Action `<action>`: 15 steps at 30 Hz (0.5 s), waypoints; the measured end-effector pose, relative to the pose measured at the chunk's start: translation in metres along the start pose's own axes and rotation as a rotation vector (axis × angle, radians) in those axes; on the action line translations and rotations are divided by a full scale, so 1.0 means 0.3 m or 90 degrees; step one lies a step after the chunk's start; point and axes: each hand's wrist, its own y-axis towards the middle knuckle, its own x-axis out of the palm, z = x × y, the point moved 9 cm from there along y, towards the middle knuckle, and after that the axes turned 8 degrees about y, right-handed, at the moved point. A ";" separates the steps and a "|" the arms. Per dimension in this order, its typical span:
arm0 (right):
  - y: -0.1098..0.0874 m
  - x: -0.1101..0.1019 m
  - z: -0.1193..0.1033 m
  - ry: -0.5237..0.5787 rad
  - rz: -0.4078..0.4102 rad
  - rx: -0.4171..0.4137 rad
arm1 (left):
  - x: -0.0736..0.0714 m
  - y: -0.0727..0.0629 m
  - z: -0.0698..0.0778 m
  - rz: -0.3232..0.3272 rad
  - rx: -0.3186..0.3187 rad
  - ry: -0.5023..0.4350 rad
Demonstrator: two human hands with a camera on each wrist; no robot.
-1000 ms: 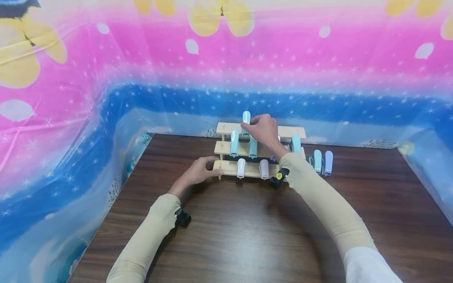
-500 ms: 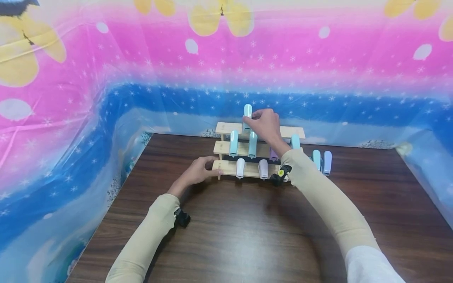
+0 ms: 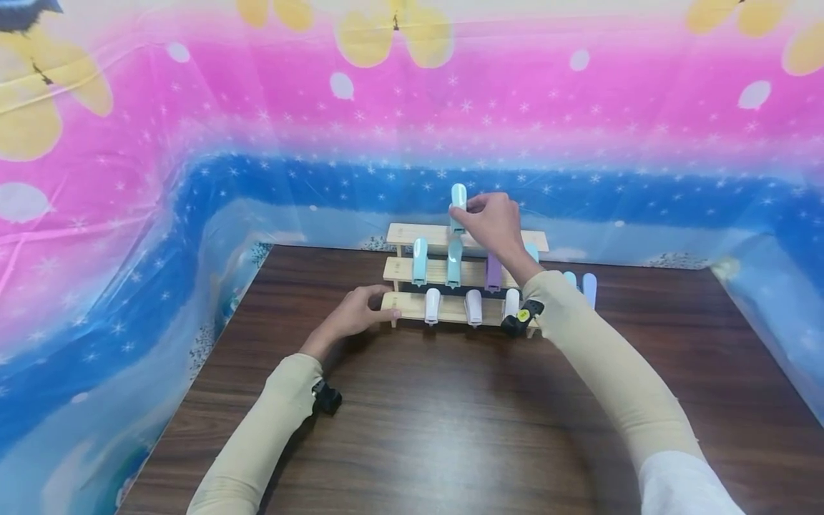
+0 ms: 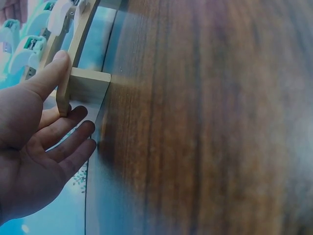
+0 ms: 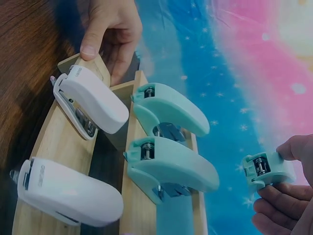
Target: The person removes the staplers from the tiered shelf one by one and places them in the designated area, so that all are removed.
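My right hand (image 3: 494,222) pinches a mint-green stapler (image 3: 458,204) over the top tier of a three-tier wooden rack (image 3: 405,304). In the right wrist view, that stapler (image 5: 261,169) sits between thumb and fingers, apart from the rack. My left hand (image 3: 355,311) holds the left end of the lowest tier. The left wrist view shows its thumb on top of the board and the forefinger below. On the middle tier stand two mint staplers (image 3: 420,261), a purple stapler (image 3: 493,272) and another mint one partly hidden by my right wrist. White or pale staplers (image 3: 433,306) line the bottom tier.
Right of the rack, a lavender stapler (image 3: 589,290) and a mint stapler (image 3: 570,279) stand on the brown wood-grain table (image 3: 412,415), partly behind my right sleeve. A patterned pink and blue cloth (image 3: 360,129) hangs close behind the rack.
My right hand has lifted the mint-green stapler up and slightly to the right above the top tier. More of the purple stapler shows now. My left hand keeps its hold on the rack.
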 end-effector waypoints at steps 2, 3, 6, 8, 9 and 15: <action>-0.005 -0.013 -0.006 -0.002 0.000 -0.007 | 0.000 0.001 0.001 0.001 0.004 0.002; -0.008 -0.020 -0.008 -0.001 0.001 -0.010 | -0.001 0.001 0.001 0.000 0.005 0.001; -0.016 -0.040 -0.008 -0.005 0.003 -0.013 | 0.000 0.002 0.001 0.000 0.006 0.002; -0.020 -0.053 -0.005 -0.006 0.006 -0.011 | 0.002 0.002 0.000 -0.001 0.004 0.001; -0.022 -0.061 -0.002 -0.006 0.009 -0.010 | 0.002 0.003 -0.001 -0.002 0.004 0.002; -0.031 -0.109 -0.002 -0.003 0.032 -0.022 | 0.002 0.004 0.002 -0.003 0.008 -0.001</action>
